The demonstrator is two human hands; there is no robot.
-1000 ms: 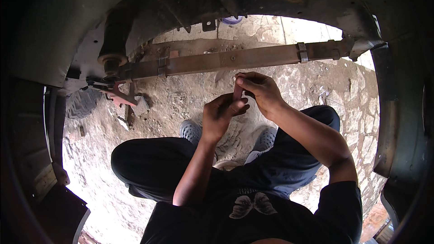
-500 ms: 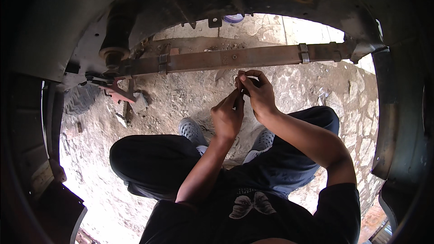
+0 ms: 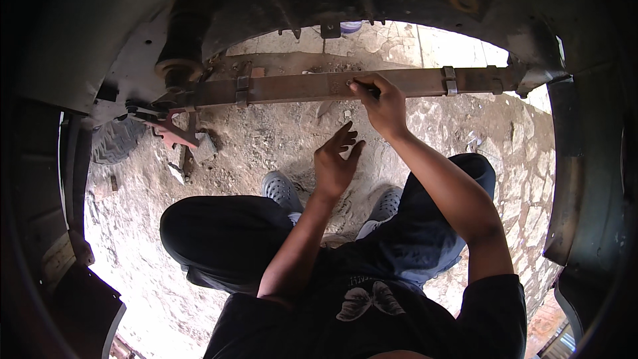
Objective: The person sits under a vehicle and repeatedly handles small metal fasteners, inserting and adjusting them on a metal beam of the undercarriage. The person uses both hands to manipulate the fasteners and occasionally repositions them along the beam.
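Bar (image 3: 292,88): long, flat, rusty brown metal; runs L to R across far part of scene, nr level, R end slightly higher; beyond both knees.
R hand (image 3: 387,110): raised to mid-bar, fingertips over its face; contact w/ metal can't be told for sure.
R grip: narrow, thumb & bent index close tog.; can't tell if any small item is btwn them.
L hand (image 3: 335,163): below & nearer than R hand, apart from bar; over the ground (image 3: 259,149).
L grip: loosely wide, fingers & thumb parted, nothing held.
Clamps: L clamp (image 3: 242,91) & R clamp (image 3: 450,81), metal, wrapped round bar, one each side of R hand.
Black cyl. (image 3: 186,33): hangs nr bar's L end, pale ring at its lower part.
Red stand (image 3: 176,134): far L, below bar's L end, stone (image 3: 205,149) just R of it.
Tyre (image 3: 118,141): dark, treaded, L of stand, partly hidden.
Shoes: L shoe (image 3: 282,189), R shoe (image 3: 384,206); grey, w/ holes, on ground.
Clothing: dk trousers (image 3: 226,239); blk T-shirt (image 3: 425,312) w/ pale butterfly print (image 3: 365,304).
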